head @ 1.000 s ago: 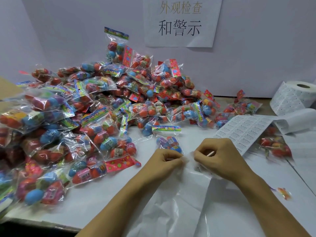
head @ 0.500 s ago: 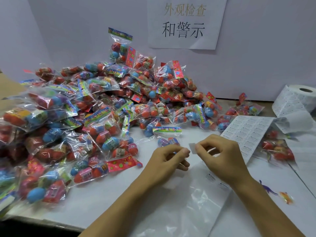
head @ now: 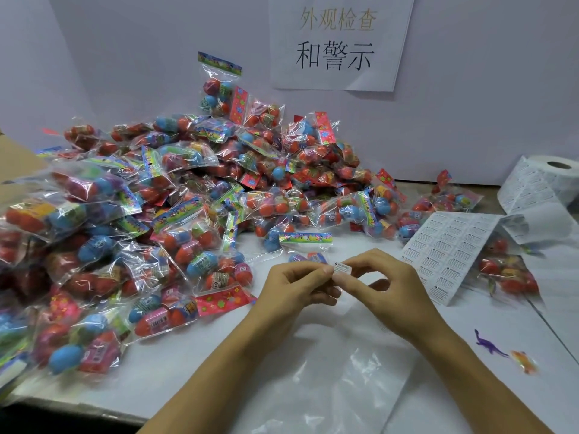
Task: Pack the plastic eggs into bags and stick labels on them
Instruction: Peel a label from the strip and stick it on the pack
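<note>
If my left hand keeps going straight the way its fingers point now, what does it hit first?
Most likely the small warning label that the left hand already touches at its fingertips, then the right hand pinching the label's other side. Depth is hard to judge from this view.

Wall sign [head: 340, 42]: white sheet, Chinese characters.
Purple toy dinosaur [head: 488, 344]: on tabletop [head: 188, 380], beside orange toy [head: 524, 362].

Your white table [head: 194, 389] holds a big pile of egg bags [head: 175, 220] at left, a label sheet [head: 451, 252] at right, and an empty clear bag [head: 332, 383] at the bottom.
</note>
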`<state>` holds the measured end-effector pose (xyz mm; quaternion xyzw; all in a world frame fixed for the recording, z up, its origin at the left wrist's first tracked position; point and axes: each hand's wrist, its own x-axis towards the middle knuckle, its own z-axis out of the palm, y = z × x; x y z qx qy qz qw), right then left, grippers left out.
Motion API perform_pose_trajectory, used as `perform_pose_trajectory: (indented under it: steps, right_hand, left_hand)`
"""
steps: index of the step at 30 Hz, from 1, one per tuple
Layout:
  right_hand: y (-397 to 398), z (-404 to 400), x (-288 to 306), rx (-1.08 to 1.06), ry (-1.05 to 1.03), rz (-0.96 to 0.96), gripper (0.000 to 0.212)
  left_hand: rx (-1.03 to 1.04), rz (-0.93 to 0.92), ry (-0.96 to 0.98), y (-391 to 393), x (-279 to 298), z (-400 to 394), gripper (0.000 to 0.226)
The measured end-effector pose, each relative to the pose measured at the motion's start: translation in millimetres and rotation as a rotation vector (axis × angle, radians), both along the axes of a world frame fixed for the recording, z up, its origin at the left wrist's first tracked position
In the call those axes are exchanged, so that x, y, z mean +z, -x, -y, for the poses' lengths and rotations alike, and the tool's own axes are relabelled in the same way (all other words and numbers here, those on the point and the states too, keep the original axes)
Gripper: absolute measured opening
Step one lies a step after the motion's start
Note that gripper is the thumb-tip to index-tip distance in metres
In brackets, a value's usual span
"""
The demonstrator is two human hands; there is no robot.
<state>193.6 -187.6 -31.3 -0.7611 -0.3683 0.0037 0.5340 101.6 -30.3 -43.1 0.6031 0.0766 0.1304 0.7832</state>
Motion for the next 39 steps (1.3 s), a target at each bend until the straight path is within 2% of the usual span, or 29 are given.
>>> perform_pose_trajectory:
  steps: [3, 7, 8, 10, 13, 14, 16, 18, 21, 26, 29, 30, 33, 36, 39]
  right_hand:
    - [-1, -2, -1, -0.010, -0.039, -0.078, 0.004]
    - [0, -5, -3, -0.079, -0.131, -0.127, 0.008]
    - [-2, -6, -5, -0.099, -0.152, -0.166, 0.011]
    - [-6, -7, -8, -0.083, -0.155, -0.284, 0.032]
    - [-6, -10, -12, -0.014, -0.114, -0.447, 0.064]
    - [-7, -10, -13, -0.009, -0.105, -0.473, 0.071]
    - [-9, -11, -15, 0.011, -0.147, -0.539, 0.080]
    - [-11, -11, -16, 0.055, -0.218, -0.624, 0.081]
    - [-13, -13, -18, 0.035, -0.263, -0.605, 0.076]
    - [-14, -15, -19, -0.043, -0.290, -0.500, 0.075]
    - [-11, -15, -13, -0.085, -0.309, -0.514, 0.064]
    - [-10, -15, -13, -0.072, -0.317, -0.528, 0.072]
    - [-11, -15, -16, -0.029, -0.339, -0.580, 0.106]
    - [-9, -16, -16, -0.032, -0.375, -0.568, 0.099]
    - [-7, -16, -17, -0.032, -0.383, -0.559, 0.091]
  left_hand:
    - [0.077, -0.016, -0.107, -1, -3, 1, 0.022]
    - [0.509, 0.005, -0.679, -3, -7, -2, 0.022]
    - [0.599, 0.014, -0.795, -2, -7, -3, 0.023]
    - [0.661, -0.020, -0.977, -1, -6, -6, 0.019]
    - [0.494, -0.271, -1.114, -2, -16, -5, 0.059]
    - [0.452, -0.318, -1.130, -2, -19, -6, 0.064]
    - [0.378, -0.314, -1.117, -1, -19, -6, 0.060]
    - [0.325, -0.232, -1.055, -2, -17, -8, 0.060]
    - [0.312, -0.115, -0.745, -3, -13, -10, 0.074]
    - [0.308, -0.029, -0.276, -1, -7, -15, 0.081]
    - [0.225, -0.011, -0.138, -2, -7, -15, 0.091]
    - [0.176, -0.003, -0.129, -2, -7, -14, 0.093]
    - [0.063, -0.020, -0.144, -2, -8, -9, 0.075]
    - [0.038, -0.060, -0.137, -3, -9, -5, 0.044]
    - [0.066, -0.057, -0.078, -4, -7, -3, 0.003]
